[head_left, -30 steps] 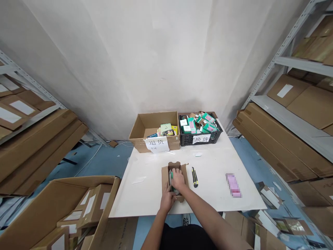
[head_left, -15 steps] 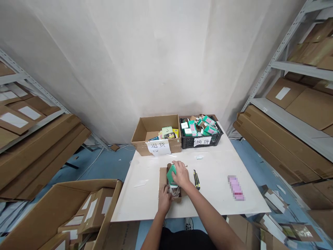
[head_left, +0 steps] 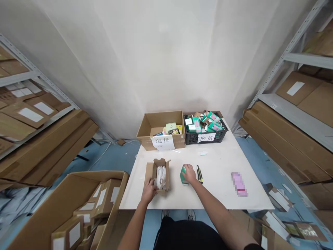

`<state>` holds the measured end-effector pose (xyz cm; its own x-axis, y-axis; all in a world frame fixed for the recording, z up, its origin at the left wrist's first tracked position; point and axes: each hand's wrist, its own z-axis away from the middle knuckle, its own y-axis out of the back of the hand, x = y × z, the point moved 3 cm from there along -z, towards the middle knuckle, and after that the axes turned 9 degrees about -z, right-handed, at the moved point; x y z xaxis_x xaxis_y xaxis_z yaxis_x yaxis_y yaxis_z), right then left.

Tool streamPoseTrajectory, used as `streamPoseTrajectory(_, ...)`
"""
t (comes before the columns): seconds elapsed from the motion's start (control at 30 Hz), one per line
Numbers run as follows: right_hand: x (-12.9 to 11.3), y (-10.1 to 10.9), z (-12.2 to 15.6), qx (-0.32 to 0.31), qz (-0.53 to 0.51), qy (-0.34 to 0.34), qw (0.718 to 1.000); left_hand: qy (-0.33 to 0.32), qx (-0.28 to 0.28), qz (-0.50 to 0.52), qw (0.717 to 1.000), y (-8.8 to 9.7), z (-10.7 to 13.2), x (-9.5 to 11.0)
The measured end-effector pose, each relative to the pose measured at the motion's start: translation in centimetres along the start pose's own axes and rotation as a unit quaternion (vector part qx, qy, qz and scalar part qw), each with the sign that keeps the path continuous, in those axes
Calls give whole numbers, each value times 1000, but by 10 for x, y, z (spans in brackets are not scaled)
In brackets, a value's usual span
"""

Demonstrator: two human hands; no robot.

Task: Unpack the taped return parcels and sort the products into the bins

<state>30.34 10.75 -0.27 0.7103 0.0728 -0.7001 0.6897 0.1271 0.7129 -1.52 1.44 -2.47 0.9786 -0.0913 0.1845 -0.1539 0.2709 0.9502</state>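
My left hand (head_left: 148,190) grips the near end of a small open cardboard box (head_left: 159,172) on the white table (head_left: 215,173); white paper lies inside the box. My right hand (head_left: 189,173) rests on a small green package (head_left: 183,174), fingers wrapped over it, pressing it onto the table to the right of the box. A black and yellow utility knife (head_left: 199,173) lies just right of that hand.
At the table's far edge stand a brown carton (head_left: 153,124) with a paper label and a black crate (head_left: 205,128) full of green and pink packages. A pink item (head_left: 239,184) lies at the right. Large open cartons (head_left: 78,205) stand at lower left; shelves of cartons line both sides.
My right hand lifted the green package out of the small box and set it on the table to the right. My left hand slid the box to the left.
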Motion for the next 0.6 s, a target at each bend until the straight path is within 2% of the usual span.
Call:
streamPoseTrajectory(0.07, 13, -15, 1, -22, -42, 4, 999, 1, 13, 9, 1000, 7, 4, 5)
streamPoseTrajectory(0.17, 31, -21, 2, -42, -136, 2, 990, 15, 102, 46, 994, 22, 10, 17)
streamPoseTrajectory(0.23, 42, -21, 4, -57, -204, -15, 977, 46, 175, 73, 981, 32, 11, 32)
streamPoseTrajectory(0.3, 52, -21, 10, -58, -254, -49, 964, 65, 214, 99, 970, 38, 6, 57)
streamPoseTrajectory(0.37, 58, -22, 17, -34, -273, -73, 958, 36, 193, 125, 973, 39, -7, 93)
streamPoseTrajectory(0.47, 56, -20, 25, 0, -242, -30, 970, -14, 81, 140, 987, 31, -38, 147)
streamPoseTrajectory(0.53, 50, -18, 27, -9, -194, 18, 981, -31, 19, 136, 990, 23, -59, 171)
streamPoseTrajectory(0.6, 46, -15, 26, -21, -150, 34, 988, -43, -8, 142, 989, 15, -76, 183)
